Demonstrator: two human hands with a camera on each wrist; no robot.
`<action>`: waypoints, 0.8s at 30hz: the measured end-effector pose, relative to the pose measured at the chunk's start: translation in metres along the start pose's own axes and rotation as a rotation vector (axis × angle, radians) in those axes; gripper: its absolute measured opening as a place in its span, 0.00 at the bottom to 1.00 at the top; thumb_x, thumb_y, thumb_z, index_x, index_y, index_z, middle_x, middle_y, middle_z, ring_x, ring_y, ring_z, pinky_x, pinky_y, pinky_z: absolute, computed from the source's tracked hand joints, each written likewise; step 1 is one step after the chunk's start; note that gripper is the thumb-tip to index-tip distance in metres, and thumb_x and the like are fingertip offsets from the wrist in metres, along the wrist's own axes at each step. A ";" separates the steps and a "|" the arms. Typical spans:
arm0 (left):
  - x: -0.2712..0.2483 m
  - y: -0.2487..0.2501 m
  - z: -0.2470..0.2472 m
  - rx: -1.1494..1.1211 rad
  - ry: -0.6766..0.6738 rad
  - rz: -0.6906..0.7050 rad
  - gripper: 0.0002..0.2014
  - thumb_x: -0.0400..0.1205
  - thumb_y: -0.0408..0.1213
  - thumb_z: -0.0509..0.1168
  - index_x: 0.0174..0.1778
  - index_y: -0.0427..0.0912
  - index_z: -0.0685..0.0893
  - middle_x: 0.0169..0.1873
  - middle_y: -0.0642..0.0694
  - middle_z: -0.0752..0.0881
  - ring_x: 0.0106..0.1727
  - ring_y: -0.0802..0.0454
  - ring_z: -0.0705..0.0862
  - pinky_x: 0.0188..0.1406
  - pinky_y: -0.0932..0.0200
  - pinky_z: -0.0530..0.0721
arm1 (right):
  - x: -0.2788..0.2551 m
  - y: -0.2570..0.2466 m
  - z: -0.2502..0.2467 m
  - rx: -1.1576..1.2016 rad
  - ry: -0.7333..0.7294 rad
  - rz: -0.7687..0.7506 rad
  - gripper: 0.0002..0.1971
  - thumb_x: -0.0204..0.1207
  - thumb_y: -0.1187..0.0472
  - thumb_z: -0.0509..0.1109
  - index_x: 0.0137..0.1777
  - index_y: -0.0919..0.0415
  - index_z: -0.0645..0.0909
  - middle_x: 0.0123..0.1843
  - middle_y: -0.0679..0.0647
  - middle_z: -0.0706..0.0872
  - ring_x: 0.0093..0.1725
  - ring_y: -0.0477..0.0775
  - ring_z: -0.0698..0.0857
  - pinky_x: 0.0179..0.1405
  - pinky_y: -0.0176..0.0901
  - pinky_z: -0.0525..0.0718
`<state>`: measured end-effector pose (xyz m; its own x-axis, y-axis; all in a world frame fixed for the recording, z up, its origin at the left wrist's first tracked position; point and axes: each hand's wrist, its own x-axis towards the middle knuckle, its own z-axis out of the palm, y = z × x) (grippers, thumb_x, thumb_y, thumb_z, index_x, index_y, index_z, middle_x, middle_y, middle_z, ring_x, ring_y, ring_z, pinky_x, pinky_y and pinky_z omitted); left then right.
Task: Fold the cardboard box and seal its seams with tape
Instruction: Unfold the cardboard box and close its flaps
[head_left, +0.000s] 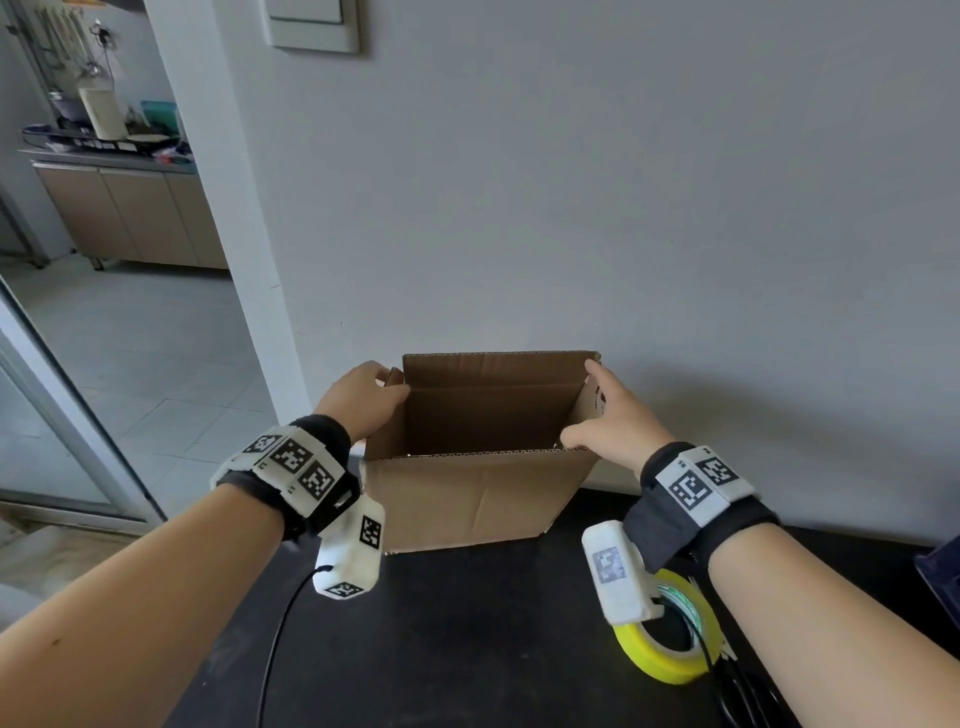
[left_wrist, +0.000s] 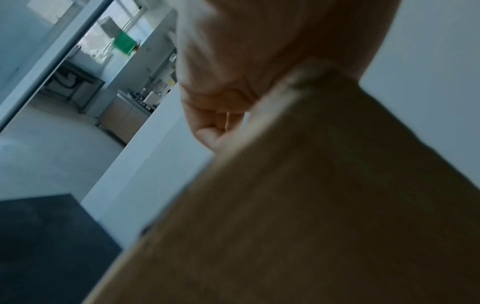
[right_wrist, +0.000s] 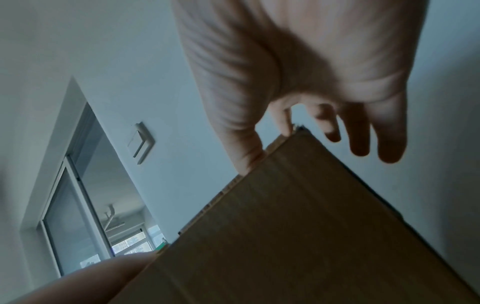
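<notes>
An open brown cardboard box (head_left: 478, 493) stands upright on the black table (head_left: 467, 649), its flaps raised. My left hand (head_left: 363, 395) lies over the top of the left side flap, and in the left wrist view its fingers (left_wrist: 215, 127) curl round the edge of the box (left_wrist: 311, 205). My right hand (head_left: 613, 421) rests on the right side flap, thumb at the near corner and index finger stretched to the far corner. In the right wrist view the thumb and index finger of that hand (right_wrist: 311, 61) touch the flap edge of the box (right_wrist: 298, 226); the other fingers hang straight beside it.
A yellow tape roll (head_left: 660, 660) lies on the table under my right wrist. A black cable (head_left: 275, 639) trails over the table's left part. The box stands close to the grey wall (head_left: 571, 208). A dark blue object (head_left: 940, 571) sits at the right edge.
</notes>
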<state>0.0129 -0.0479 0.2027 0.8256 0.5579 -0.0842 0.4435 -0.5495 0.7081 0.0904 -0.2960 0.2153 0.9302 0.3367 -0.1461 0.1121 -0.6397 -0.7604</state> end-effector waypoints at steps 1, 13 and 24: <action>0.000 -0.001 0.004 -0.049 0.033 -0.010 0.14 0.82 0.44 0.62 0.60 0.41 0.78 0.51 0.47 0.79 0.57 0.44 0.81 0.52 0.54 0.79 | -0.001 0.001 0.003 0.037 0.026 0.016 0.51 0.67 0.69 0.73 0.84 0.46 0.47 0.83 0.53 0.60 0.76 0.56 0.70 0.57 0.39 0.72; 0.006 0.008 0.012 -0.536 0.176 -0.116 0.18 0.86 0.35 0.54 0.73 0.39 0.72 0.64 0.43 0.79 0.67 0.42 0.76 0.66 0.52 0.74 | 0.000 0.004 0.004 0.117 -0.233 0.130 0.47 0.60 0.78 0.68 0.78 0.44 0.61 0.53 0.65 0.83 0.47 0.61 0.84 0.42 0.51 0.85; 0.010 0.008 0.006 -0.555 -0.053 -0.144 0.17 0.85 0.28 0.53 0.68 0.42 0.78 0.66 0.35 0.80 0.59 0.43 0.79 0.63 0.47 0.78 | 0.014 0.006 -0.018 0.008 -0.066 0.213 0.21 0.81 0.70 0.56 0.74 0.63 0.71 0.68 0.61 0.77 0.60 0.62 0.81 0.47 0.54 0.89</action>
<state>0.0274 -0.0506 0.2034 0.7933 0.5629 -0.2321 0.3154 -0.0538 0.9474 0.1101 -0.3079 0.2198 0.9076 0.2389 -0.3452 -0.0877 -0.6962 -0.7124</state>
